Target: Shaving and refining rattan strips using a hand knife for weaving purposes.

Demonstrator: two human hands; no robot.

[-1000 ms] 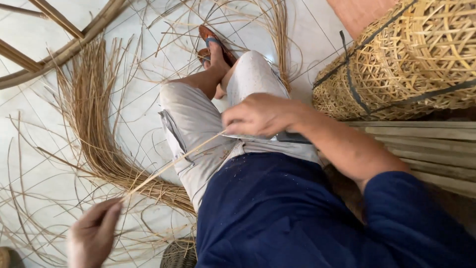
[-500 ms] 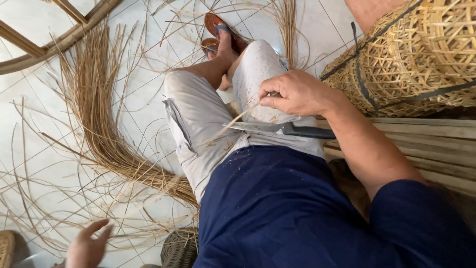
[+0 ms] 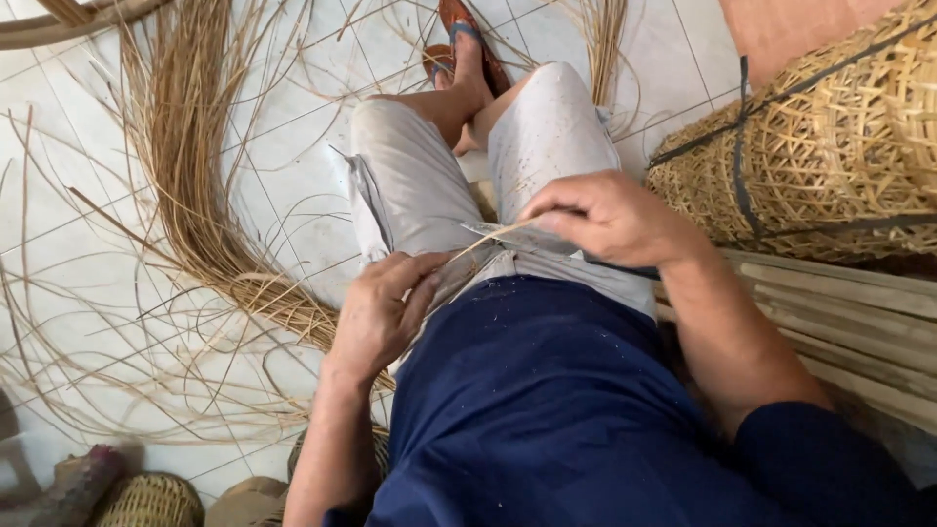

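Observation:
I sit with a knife [image 3: 500, 237] lying across my lap, its blade pointing left and its dark handle hidden under my right wrist. My right hand [image 3: 613, 221] pinches one end of a thin cane strip [image 3: 476, 246] between thumb and forefinger just above the blade. My left hand [image 3: 379, 314] rests on my left thigh, and its fingertips close on the same strip's lower end. The strip runs short and slanted between both hands. Fine shavings dot my blue shirt [image 3: 547, 390].
A thick curved bundle of loose cane strips [image 3: 185, 185] spreads over the tiled floor at left. Stacked woven baskets [image 3: 820, 146] stand at right above flat bamboo slats [image 3: 859, 312]. A small woven basket [image 3: 146, 500] sits at bottom left. My sandalled feet [image 3: 468, 44] are at top.
My left hand came up from the lower left and took hold of the strip by my thigh. My right hand came back down onto the knife, pinching the strip's end.

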